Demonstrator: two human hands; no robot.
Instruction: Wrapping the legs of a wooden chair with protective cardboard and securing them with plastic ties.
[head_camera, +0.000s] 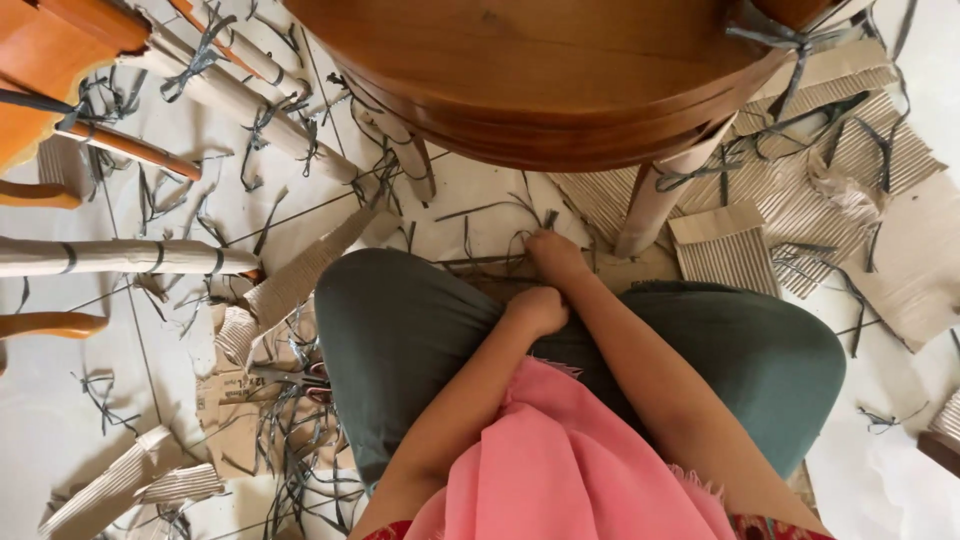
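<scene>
Right hand (553, 252) pinches thin grey plastic strapping strips (490, 262) on the floor between the knees; light, springy, probably slick, best gripped near an end. Left hand (538, 308) fisted, contents indiscernible.

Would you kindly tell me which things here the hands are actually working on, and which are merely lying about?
In hand:
- right hand reaching down onto grey straps on the floor between the knees
- left hand, closed, resting on the lap
- round wooden table, its wrapped leg just beyond the right hand

Lying about:
- corrugated cardboard sheets
- scissors
- wrapped chair legs
</scene>
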